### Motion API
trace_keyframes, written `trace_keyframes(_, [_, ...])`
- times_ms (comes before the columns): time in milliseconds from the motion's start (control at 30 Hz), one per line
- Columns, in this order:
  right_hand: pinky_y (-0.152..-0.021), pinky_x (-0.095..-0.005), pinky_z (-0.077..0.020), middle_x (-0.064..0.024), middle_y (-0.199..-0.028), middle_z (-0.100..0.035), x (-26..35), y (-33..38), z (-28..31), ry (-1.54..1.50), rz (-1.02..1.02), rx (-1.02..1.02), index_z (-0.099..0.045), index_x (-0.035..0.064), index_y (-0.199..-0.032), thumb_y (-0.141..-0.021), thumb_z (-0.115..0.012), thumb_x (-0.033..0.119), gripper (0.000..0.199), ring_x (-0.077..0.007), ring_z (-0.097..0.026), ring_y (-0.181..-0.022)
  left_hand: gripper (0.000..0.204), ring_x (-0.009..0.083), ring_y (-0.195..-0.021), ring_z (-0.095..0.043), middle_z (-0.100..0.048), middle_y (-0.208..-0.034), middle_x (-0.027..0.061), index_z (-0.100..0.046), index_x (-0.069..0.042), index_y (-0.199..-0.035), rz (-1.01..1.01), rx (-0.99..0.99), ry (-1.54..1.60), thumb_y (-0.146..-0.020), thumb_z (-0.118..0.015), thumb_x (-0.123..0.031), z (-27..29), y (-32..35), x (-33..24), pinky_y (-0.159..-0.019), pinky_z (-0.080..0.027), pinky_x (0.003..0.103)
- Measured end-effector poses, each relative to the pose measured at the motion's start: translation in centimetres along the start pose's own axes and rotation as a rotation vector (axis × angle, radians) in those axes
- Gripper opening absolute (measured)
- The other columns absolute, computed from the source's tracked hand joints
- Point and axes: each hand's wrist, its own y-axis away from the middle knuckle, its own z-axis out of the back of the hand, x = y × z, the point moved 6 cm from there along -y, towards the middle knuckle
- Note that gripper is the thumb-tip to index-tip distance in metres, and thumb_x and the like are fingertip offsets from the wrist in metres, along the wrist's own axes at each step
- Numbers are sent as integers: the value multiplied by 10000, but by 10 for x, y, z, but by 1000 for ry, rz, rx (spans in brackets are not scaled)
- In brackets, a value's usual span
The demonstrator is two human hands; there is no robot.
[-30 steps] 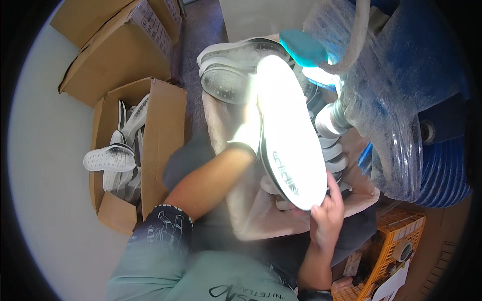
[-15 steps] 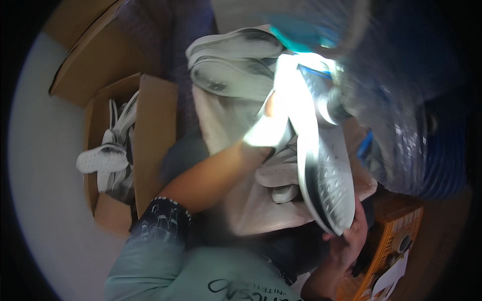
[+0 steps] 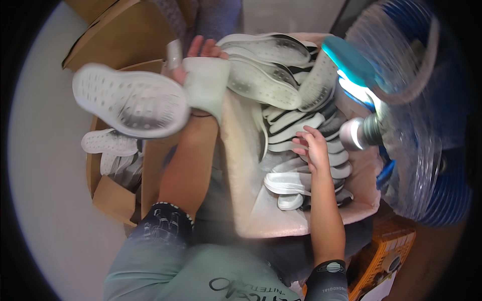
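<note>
dark lettering [image 3: 236, 290] on shirt [image 3: 196, 266], right-sleeve lettering [image 3: 332, 290]

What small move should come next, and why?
I'd probably lower the right hand to grasp a stacked sole: its fingers look open and empty over the pile. The left hand also looks open, with a separate pale sole seemingly ungripped beside it, near the cardboard box.
</note>
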Motion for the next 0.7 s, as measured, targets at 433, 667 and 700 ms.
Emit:
trace_keyframes(433, [-745,-307,-516,-94,-1180,-614,-3,-7,24,237,96,-193,-518,-10,-1323,-946,-607,236,459,-165,-595,-1011,236,272,-903,-667,-699,-945,174,-710,-14,-953,-286,-117,-1612,-771,-733,-163,-27,-7,22,-811,-519,349])
trace_keyframes(667, [-908,-284,-454,-67,-1185,-595,14,94,56,256,195,29,-516,-17,-1338,-959,-590,194,439,-154,-560,-1043,218,171,-909,-654,-690,-974,89,-672,10,-1072,290,-2,-918,-915,-633,-137,-43,28,98,-802,-521,280])
trace_keyframes(700, [-938,-296,-463,-88,-1226,-593,11,118,58,211,195,77,-497,-17,-1360,-932,-603,135,467,-173,-572,-1080,226,181,-909,-659,-689,-978,93,-665,8,-1065,350,3,-732,-914,-640,-158,-48,31,112,-800,-531,291])
